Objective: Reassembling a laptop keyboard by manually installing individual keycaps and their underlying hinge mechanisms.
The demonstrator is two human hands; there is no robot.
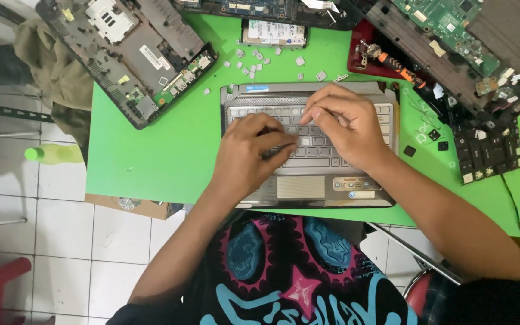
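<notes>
Left hand (249, 153) curled, fingertips pressed narrow on the grey laptop keyboard (311, 144); right hand (344, 123) just beside it, fingers pinched over the keys, grip on anything unclear. Keyboard centred on the green desk (151, 162). Beyond the keyboard, loose keycaps (254, 60); up-left of it, an opened laptop base (133, 51). Left of the desk, white tiled floor (61, 241) with a green bottle (52, 153).

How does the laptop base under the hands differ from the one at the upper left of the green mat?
The silver laptop base lies keyboard-up and squared to the person, both hands on its keys; the dark laptop base lies angled, opened, circuit boards exposed, untouched. The silver one is missing some keycaps; the dark one shows no keyboard. Both rest on the green mat.
</notes>
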